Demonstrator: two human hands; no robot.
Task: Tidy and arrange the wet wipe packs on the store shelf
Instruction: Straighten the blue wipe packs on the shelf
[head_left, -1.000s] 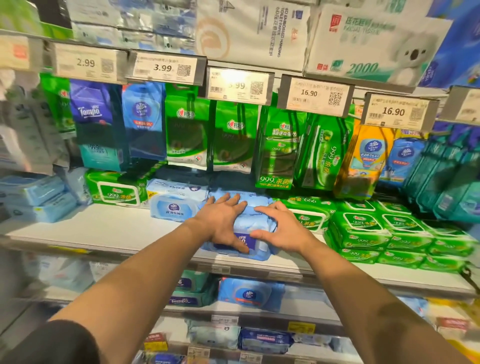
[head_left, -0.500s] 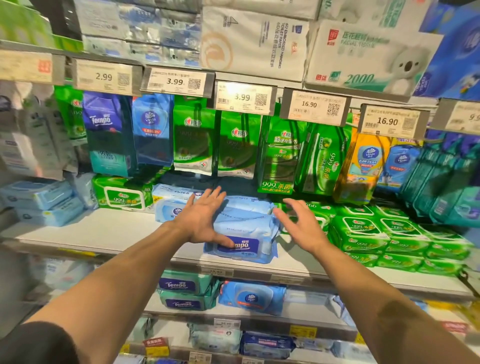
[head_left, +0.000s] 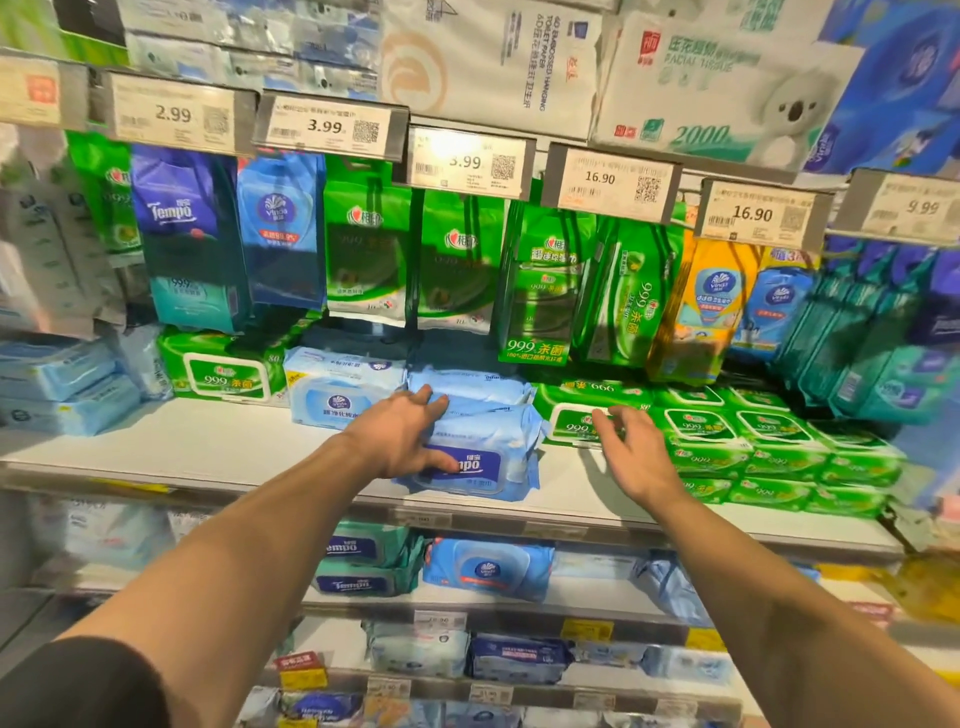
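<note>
On the white store shelf, a soft pale-blue plastic wet wipe pack with a dark blue Tempo label lies near the front edge, sitting on top of or just ahead of more pale-blue packs stacked toward the back. It projects further forward than its neighbours, which is probably why it is being handled.

The left hand rests on the left part of this pack. Its fingers lie fairly straight over the top, and the thumb reaches down to the label on the front face. This reads as a flat steadying press to keep the slippery pack square, not a grip.

The right hand hovers apart from the blue pack, above the bare shelf between it and the flat green plastic wet wipe packs with white lids. Its fingers are spread and loosely bent, holding nothing. Whether the fingertips touch the nearest green pack cannot be told. The hand seems poised either to close in on the blue pack's right side or to nudge the green row.

To the left, a pale-blue Vinda wipe pack with a white lid sits further back on the shelf, touching the blue stack. Taller green and blue pouches hang above the back edge.
</note>
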